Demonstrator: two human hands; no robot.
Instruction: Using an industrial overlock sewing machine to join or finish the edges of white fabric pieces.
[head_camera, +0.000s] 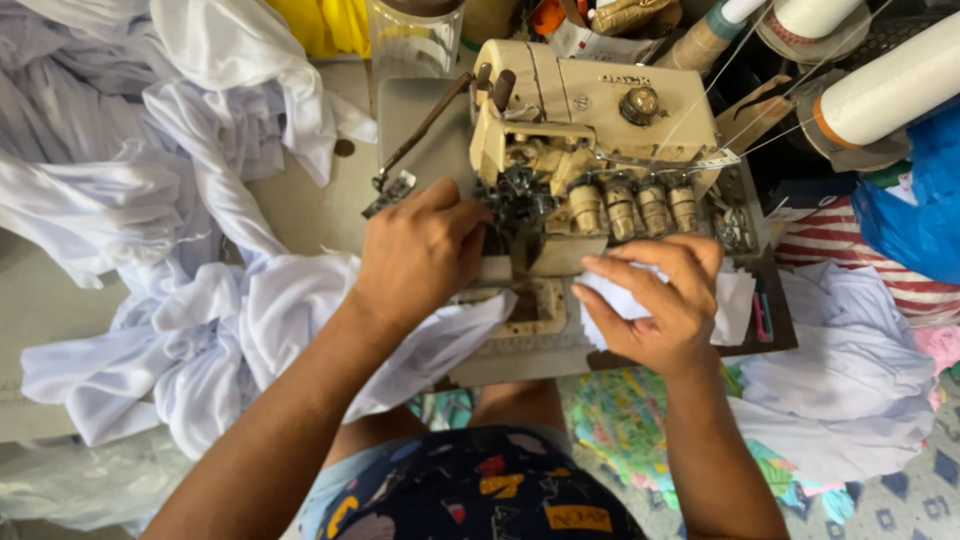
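Note:
A cream overlock sewing machine (590, 110) stands at the table's middle. My left hand (420, 250) rests with curled fingers against the machine's needle area, lying over white fabric (300, 310) that trails off to the left. My right hand (655, 295) pinches a small white fabric piece (735, 300) just to the right of the presser foot. The needle itself is hidden behind my left fingers.
Heaps of white cloth (130, 180) cover the table's left side. More white fabric (840, 390) lies at the right over patterned cloth. Large white thread cones (890, 85) stand at the back right, beside a blue plastic bag (925, 200). A clear jar (415, 40) stands behind the machine.

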